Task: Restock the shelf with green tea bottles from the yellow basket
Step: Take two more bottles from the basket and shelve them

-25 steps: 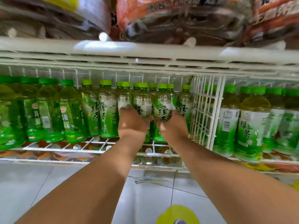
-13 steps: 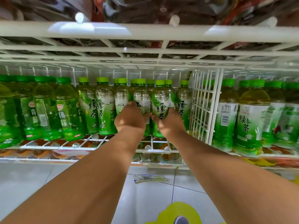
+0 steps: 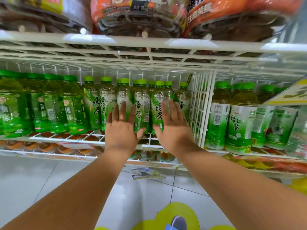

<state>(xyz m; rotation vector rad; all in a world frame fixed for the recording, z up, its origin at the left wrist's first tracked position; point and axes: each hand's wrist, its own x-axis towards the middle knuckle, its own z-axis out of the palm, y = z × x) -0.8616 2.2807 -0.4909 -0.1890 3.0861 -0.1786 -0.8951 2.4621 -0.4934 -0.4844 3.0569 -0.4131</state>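
Several green tea bottles with light green caps stand in rows on a white wire shelf [image 3: 79, 138]. My left hand [image 3: 122, 128] and my right hand [image 3: 172, 128] are both open, fingers spread, palms toward the front bottles. One front green tea bottle [image 3: 142, 105] stands between the two hands, and neither hand grips it. A second front bottle [image 3: 158, 103] stands just left of my right hand's fingers. The yellow basket is not in view.
A white wire divider [image 3: 199, 105] closes the section on the right, with larger green tea bottles [image 3: 240, 117] beyond it. Darker green bottles [image 3: 49, 105] fill the left. Orange packs [image 3: 141, 15] lie on the shelf above. Grey tiled floor [image 3: 41, 180] lies below.
Both hands were shut around the front bottles; now they have let go and spread open, drawn slightly back from the shelf. The bottles stay upright in place.
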